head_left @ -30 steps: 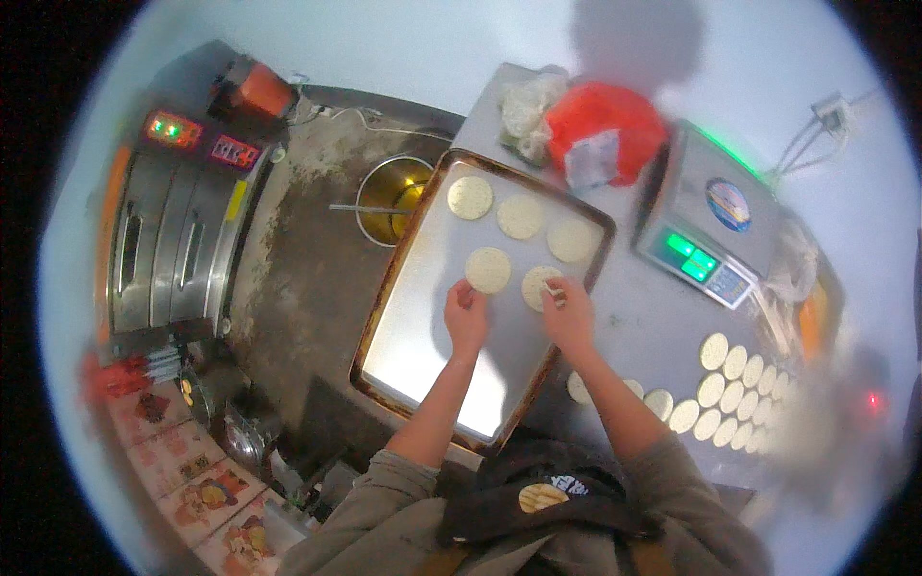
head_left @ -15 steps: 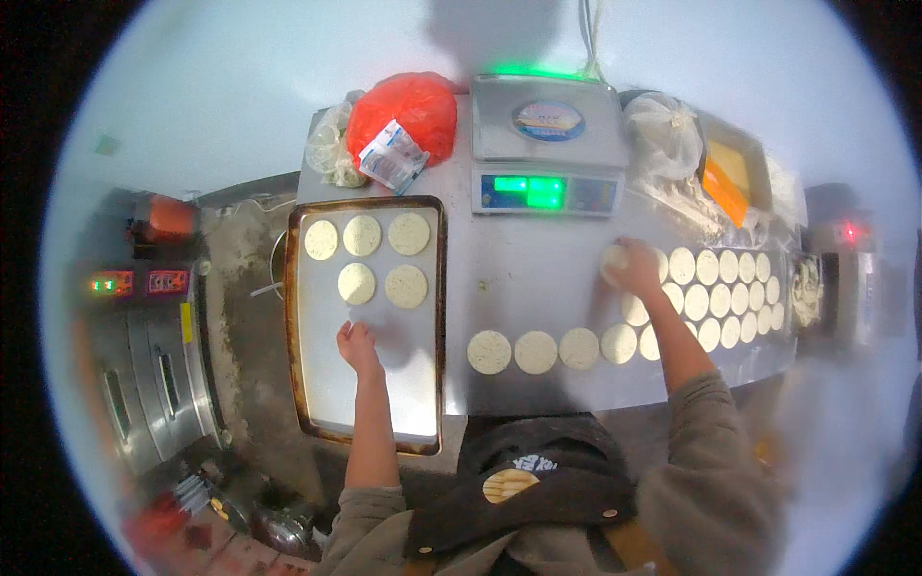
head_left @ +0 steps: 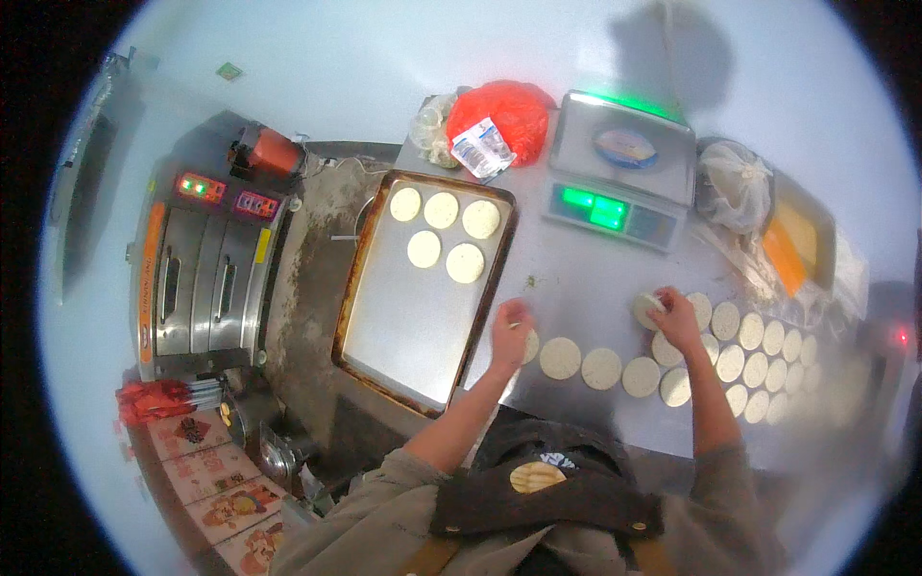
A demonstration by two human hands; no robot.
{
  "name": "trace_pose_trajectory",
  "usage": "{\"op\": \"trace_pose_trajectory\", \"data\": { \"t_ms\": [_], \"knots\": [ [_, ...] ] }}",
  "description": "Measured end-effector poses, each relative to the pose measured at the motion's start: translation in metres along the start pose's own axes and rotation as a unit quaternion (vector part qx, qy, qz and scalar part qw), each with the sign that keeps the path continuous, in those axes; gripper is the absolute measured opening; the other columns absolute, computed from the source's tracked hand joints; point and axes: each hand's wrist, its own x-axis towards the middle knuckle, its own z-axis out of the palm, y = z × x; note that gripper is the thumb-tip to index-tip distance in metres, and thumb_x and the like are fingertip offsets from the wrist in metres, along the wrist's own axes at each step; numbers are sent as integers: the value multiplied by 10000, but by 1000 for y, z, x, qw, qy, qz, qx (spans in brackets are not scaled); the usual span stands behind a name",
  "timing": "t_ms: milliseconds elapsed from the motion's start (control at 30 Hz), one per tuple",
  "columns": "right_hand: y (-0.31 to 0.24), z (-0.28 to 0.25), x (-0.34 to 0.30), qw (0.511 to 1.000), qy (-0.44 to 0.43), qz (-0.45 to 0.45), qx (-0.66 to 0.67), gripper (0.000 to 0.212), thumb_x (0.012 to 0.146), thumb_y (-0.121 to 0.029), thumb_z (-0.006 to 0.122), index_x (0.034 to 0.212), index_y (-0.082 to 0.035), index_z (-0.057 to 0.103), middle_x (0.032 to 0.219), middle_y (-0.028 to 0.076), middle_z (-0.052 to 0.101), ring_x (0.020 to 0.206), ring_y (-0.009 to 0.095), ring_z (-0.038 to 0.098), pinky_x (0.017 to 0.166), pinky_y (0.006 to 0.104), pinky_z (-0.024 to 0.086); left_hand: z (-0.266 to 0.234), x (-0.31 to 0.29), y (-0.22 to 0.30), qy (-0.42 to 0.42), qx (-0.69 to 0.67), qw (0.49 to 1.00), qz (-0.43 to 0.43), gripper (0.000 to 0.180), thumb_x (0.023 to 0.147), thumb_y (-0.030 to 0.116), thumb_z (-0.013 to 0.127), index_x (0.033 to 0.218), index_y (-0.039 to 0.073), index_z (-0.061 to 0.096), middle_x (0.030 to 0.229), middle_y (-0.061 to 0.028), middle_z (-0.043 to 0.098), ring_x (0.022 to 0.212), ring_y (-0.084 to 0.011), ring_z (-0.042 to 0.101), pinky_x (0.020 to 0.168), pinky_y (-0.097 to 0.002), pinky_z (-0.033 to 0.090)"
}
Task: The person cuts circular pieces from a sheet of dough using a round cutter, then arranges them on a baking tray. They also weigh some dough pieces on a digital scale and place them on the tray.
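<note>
Flat round pieces of dough lie in rows on the metal table (head_left: 586, 298). My left hand (head_left: 509, 338) has its fingers curled at the leftmost dough round (head_left: 530, 347) of the near row, gripping its edge and partly hiding it. With fingers and thumb, my right hand (head_left: 678, 322) grips another dough round (head_left: 647, 309) at the left end of the far row. To the left, a baking tray (head_left: 394, 357) with a browned rim holds several dough rounds (head_left: 441, 209) at its far end.
Behind the dough stands a digital scale (head_left: 615, 182) with a green-lit display. A red plastic bag (head_left: 509, 113) with a white packet lies left of it. Right of it are a clear bag (head_left: 738, 180) and a container (head_left: 812, 235). A metal oven (head_left: 206, 278) stands far left.
The view has turned, so the table appears farther right. My left hand has gone from above the tray to the near row's leftmost dough round. My right hand stays at its dough round.
</note>
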Motion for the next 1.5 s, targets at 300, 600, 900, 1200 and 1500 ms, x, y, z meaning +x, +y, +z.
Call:
{"op": "trace_pose_trajectory", "data": {
  "t_ms": [300,600,900,1200,1500],
  "knots": [
    [-106,124,-37,965,-61,50,249,355,886,-202,764,1168,2,694,993,100,722,863,188,681,784,338,543,-20,-9,20,-226,-350,872,-256,450,1030,240,527,1415,8,513,1373,-128,602,1274,-283,592,1119,-461,454],
    [-125,239,-57,968,-128,-116,-184,699,761,-202,844,1381,-38,565,1302,189,561,1212,394,539,1022,484,464,-248,178,11,97,-295,948,-68,387,1017,122,561,1394,35,536,1312,-106,626,1202,-248,619,1034,-415,515],
    [-125,256,-43,982,-124,-68,-124,495,742,-109,810,1178,-21,592,1162,199,611,1105,412,581,975,484,473,-287,291,-20,211,-11,977,-19,544,903,86,699,1407,-28,532,1358,-170,609,1241,-278,589,1073,-394,454],
    [-136,203,-67,957,-226,101,150,380,877,-172,775,1196,-3,659,1094,97,732,1021,191,693,923,351,542,-252,170,2,151,93,980,87,494,916,5,614,1402,-38,532,1350,-175,599,1291,-300,561,1141,-406,402],
    [-123,178,-88,988,-104,2,112,423,862,-193,788,1227,-16,670,1210,156,675,1129,284,644,978,424,510,-94,-32,1,-207,-274,889,-302,450,1028,163,582,1441,7,496,1329,-155,626,1214,-290,638,1024,-457,546]
  ]
}}
